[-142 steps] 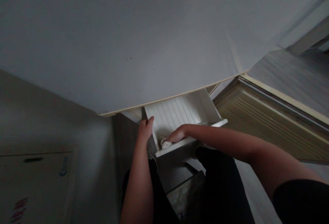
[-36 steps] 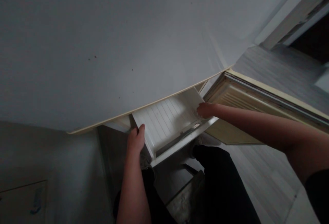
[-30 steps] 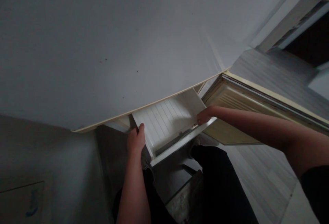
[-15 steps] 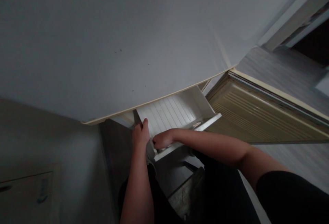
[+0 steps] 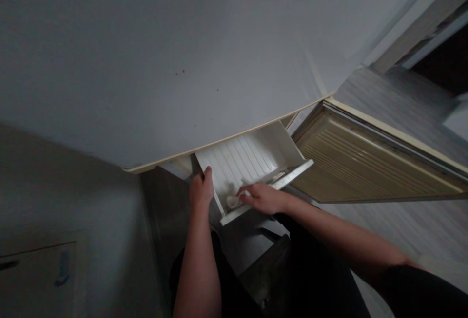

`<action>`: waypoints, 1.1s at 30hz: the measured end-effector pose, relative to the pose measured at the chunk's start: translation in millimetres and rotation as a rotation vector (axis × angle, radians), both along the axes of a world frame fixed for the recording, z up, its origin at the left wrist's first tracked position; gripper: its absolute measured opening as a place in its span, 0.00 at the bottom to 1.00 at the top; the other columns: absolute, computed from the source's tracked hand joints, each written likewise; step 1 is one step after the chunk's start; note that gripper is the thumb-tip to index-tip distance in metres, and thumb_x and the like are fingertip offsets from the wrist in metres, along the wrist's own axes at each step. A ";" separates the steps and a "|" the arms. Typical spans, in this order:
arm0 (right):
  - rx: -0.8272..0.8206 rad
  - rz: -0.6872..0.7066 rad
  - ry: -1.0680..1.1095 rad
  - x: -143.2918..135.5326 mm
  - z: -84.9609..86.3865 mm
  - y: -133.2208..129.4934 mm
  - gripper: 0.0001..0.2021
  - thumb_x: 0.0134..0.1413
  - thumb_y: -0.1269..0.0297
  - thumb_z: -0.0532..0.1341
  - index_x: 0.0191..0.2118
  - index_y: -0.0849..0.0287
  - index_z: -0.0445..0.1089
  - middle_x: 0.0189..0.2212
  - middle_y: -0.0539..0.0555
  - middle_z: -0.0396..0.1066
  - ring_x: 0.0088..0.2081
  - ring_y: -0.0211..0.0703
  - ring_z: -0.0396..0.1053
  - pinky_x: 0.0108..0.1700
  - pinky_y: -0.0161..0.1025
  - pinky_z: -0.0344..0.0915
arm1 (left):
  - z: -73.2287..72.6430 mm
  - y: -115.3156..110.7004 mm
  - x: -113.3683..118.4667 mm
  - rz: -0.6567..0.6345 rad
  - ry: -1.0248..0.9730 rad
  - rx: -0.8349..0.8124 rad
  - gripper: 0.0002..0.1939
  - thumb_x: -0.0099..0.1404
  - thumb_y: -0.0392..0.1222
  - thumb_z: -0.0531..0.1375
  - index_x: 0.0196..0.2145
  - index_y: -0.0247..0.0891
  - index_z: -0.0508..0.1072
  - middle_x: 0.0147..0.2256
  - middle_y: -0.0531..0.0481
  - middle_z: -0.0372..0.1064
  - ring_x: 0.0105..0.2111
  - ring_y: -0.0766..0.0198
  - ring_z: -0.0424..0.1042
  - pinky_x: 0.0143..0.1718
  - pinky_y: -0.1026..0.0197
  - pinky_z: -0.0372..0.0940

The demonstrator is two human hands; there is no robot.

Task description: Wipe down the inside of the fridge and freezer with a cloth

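Two grips: left hand point(image 5: 201, 190) clasped on the white drawer point(image 5: 252, 159) side, right hand point(image 5: 263, 197) seemingly pressing a white cloth point(image 5: 233, 201), fingers loosely spread.

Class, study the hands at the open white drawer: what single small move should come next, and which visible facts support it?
Probably a short wipe toward the drawer's far right end. The right hand presses a small white cloth on the ribbed floor near the front left corner of the drawer, while the left hand grips its left wall, steadying it.
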State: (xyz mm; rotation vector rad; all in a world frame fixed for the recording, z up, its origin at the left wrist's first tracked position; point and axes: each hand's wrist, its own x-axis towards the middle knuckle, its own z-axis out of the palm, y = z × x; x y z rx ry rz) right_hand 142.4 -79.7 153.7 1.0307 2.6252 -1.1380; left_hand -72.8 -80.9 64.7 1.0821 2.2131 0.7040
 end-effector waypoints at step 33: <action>0.633 -1.076 0.277 158.6 -114.3 25.3 0.29 0.66 0.50 0.50 0.66 0.60 0.61 0.72 0.64 0.39 0.74 0.56 0.40 0.73 0.58 0.45 | -0.5 1.4 0.8 0.059 -0.106 0.023 0.26 0.64 0.63 0.47 0.31 0.40 0.73 0.40 0.32 0.78 0.48 0.41 0.76 0.51 0.48 0.68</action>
